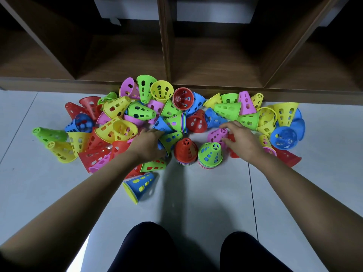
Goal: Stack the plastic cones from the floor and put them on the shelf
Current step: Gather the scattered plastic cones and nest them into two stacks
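Several perforated plastic cones in red, yellow, green, blue and pink lie scattered on the floor in front of a brown wooden shelf (216,89). Two upright stacks stand between my hands: a red-topped stack (185,151) and a green-topped stack (210,155). A third stack (177,122) lies on its side behind them. My left hand (147,146) grips a green cone (170,138) with a blue one nested in it, left of the red-topped stack. My right hand (242,143) closes thumb and fingers around a pink cone (217,134), with a red cone partly hidden under the palm.
The shelf has open compartments split by upright dividers (167,46), and its base board meets the pale tiled floor (196,193). A blue cone with a yellow one inside (140,184) lies nearest me. My dark-trousered knees (149,248) are at the bottom.
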